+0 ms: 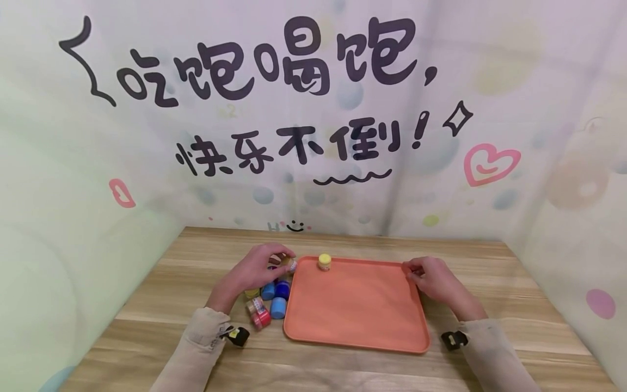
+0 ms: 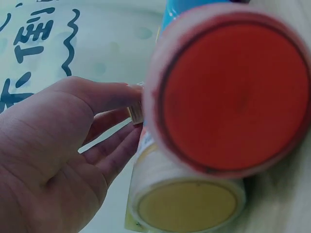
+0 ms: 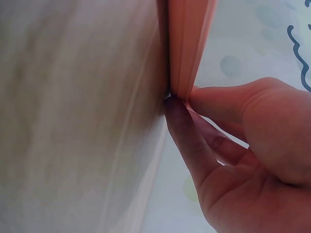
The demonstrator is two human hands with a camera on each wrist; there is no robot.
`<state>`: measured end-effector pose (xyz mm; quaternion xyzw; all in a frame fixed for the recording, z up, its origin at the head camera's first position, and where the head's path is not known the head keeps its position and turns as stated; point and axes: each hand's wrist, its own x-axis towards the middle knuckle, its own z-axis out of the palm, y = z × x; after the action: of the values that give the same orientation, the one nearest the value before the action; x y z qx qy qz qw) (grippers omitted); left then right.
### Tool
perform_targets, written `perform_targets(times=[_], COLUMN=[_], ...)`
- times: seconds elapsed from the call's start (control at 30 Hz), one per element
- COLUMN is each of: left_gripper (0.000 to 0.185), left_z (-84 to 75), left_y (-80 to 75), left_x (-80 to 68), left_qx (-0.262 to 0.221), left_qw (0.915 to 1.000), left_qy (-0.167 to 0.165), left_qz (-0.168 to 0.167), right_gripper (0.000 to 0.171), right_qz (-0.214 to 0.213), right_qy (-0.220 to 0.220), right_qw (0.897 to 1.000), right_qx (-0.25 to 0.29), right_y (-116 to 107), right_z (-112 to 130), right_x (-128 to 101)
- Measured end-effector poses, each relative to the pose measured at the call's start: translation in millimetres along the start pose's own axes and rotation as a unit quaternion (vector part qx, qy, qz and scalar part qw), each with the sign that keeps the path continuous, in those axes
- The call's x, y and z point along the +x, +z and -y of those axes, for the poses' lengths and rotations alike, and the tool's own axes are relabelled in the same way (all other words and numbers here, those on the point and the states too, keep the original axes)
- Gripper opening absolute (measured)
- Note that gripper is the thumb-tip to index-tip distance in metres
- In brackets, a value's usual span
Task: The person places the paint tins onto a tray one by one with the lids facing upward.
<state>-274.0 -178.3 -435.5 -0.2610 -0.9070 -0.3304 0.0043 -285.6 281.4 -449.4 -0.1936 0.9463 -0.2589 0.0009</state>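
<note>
One jar (image 1: 324, 262) stands on the tray (image 1: 357, 310); the rest cluster left on the table (image 1: 490, 348). Your left hand (image 1: 257, 269) pinches a small jar (image 1: 291, 265) there; your right hand (image 1: 433, 277) pinches the tray's far corner, steadying it.

Pastel printed fabric backdrop (image 1: 313, 109) carries black handwritten Chinese: top line "吃饱喝饱," and below it "快乐不倒!" with a wavy underline. Small faint "H" beside a smiley near the backdrop's bottom edge. Labels on the small paint jars too blurred to read
</note>
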Motion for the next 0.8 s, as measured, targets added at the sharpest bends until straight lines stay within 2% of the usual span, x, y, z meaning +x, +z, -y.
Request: perform_targets(times=[0.33,0.53,0.8], left_gripper=[0.027,0.023,0.023], left_z=[-5.6,-10.2,-17.6], left_y=[2.1,5.2,7.0], left_x=[4.0,7.6,14.5], left_qx=[-0.001,-0.004,0.013], left_qw=[0.9998,0.9996,0.9976], left_qy=[0.017,0.027,0.068], left_qz=[0.006,-0.003,-0.007], right_gripper=[0.027,0.027,0.027], right_qz=[0.002,0.003,0.007], right_qy=[0.001,0.004,0.011], right_qw=[1.0,1.0,1.0], right_qx=[-0.003,-0.003,-0.004], right_y=[-1,-2,-2], right_z=[0,1,2], right_x=[0,1,1])
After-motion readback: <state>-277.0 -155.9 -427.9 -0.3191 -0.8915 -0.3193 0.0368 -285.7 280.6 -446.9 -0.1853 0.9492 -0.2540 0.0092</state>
